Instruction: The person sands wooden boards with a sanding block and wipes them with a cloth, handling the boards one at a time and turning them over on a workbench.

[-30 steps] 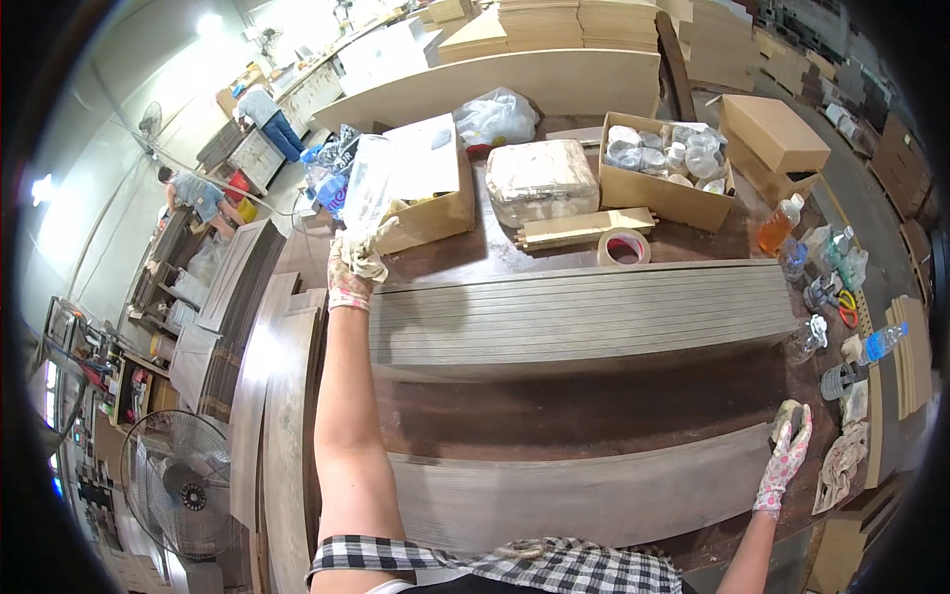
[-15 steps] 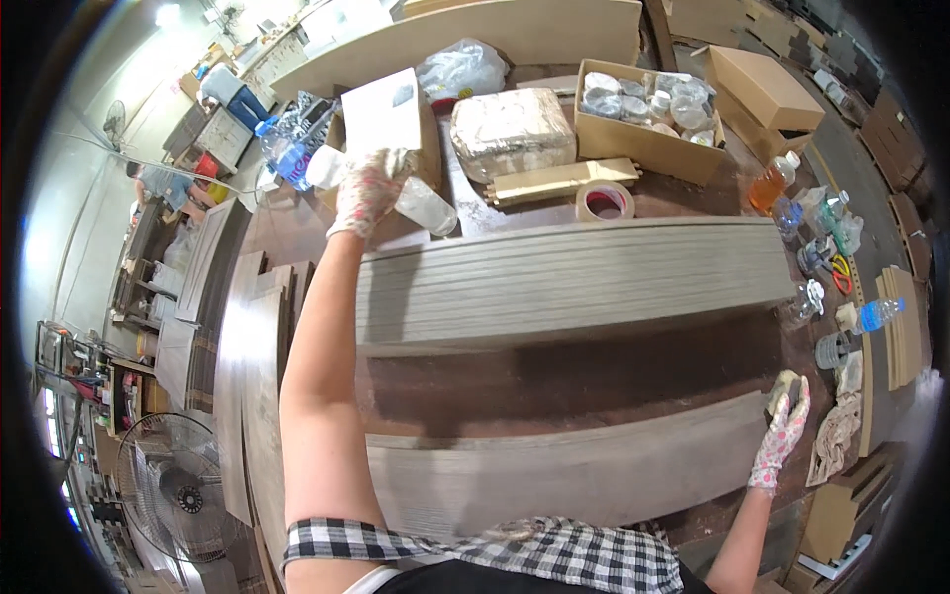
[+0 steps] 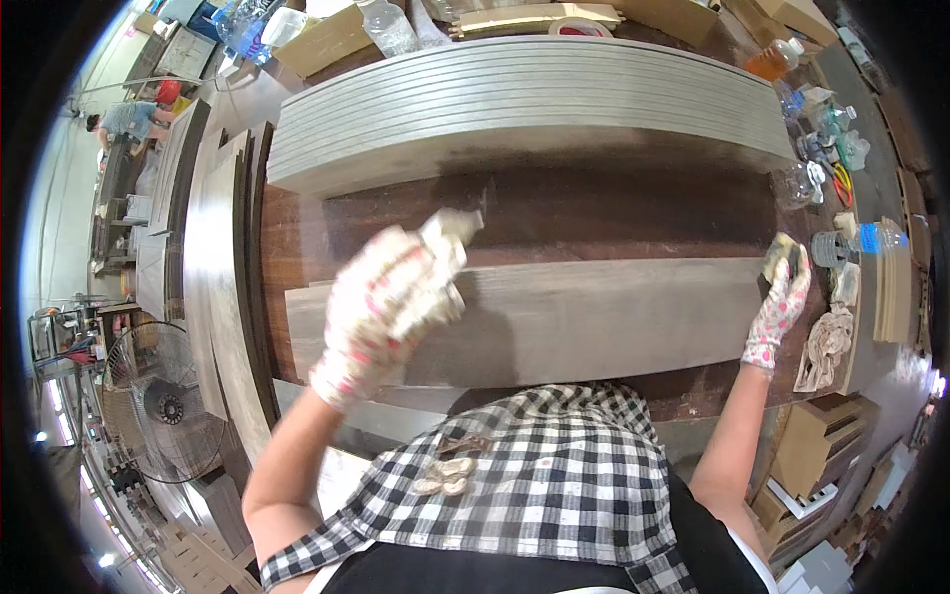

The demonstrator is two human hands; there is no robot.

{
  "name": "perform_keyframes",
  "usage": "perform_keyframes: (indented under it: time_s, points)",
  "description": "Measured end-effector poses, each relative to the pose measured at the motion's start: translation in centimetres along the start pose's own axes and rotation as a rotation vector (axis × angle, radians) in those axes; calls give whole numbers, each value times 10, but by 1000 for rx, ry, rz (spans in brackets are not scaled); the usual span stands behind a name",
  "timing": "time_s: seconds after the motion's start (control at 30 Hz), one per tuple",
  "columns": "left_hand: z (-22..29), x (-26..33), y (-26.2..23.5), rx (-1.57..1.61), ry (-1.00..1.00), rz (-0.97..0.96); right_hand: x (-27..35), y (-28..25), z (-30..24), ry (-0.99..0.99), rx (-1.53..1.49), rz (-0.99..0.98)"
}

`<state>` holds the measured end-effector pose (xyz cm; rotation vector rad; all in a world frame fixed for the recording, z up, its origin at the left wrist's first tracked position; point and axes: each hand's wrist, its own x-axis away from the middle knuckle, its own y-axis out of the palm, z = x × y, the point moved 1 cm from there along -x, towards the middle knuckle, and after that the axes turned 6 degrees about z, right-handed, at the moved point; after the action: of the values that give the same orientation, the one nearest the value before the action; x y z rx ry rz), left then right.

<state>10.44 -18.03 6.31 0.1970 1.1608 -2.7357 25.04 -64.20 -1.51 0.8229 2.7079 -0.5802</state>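
Observation:
A grey-brown wood plank [image 3: 614,322] lies flat across the near side of the dark table. Over its left part is my left hand [image 3: 381,302], in a white glove with pink spots and blurred by motion. Its fingers are closed round a crumpled pale rag [image 3: 453,230]. My right hand [image 3: 780,309], gloved alike, rests at the plank's right end. Between its fingers is a small yellowish-grey pad [image 3: 779,259]. Beyond the plank stretches a long stack of similar planks [image 3: 534,94], their edges facing up.
Several loose boards [image 3: 223,257] lie on the left. Plastic bottles, one with orange liquid [image 3: 775,61], line the right side near yellow-handled scissors [image 3: 842,186] and a bunched cloth [image 3: 826,348]. A tape roll [image 3: 580,28] sits behind the stack. A fan [image 3: 163,401] stands at left.
My left hand has come back from the boxes and bottles at the far side to above the near plank. My right hand stays at the plank's right end. The whole view has tilted downward.

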Motion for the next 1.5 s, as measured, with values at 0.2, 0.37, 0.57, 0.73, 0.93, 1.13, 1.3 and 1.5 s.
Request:
perform_keyframes:
  time_s: [0.2, 0.37, 0.57, 0.73, 0.93, 1.13, 1.3, 1.5]
  points:
    - [25, 39, 70, -464, 280, -387, 4, 3, 4, 24, -120, -51]
    - [67, -3, 133, -222, 451, -319, 5, 3, -3, 39, -174, -77]
    - [23, 29, 74, -472, 278, -345, 4, -3, -5, 19, -159, -63]
    - [59, 2, 133, -382, 463, -270, 11, 8, -10, 11, -192, -106]
    - [22, 33, 97, -532, 408, -380, 4, -8, 3, 74, -224, -68]
    - [48, 41, 118, -261, 547, -446, 9, 7, -8, 30, -191, -118]
    - [54, 45, 93, -286, 562, -448, 2, -6, -5, 45, -208, -106]
    - [50, 49, 99, -94, 437, -504, 6, 7, -6, 18, -199, -112]
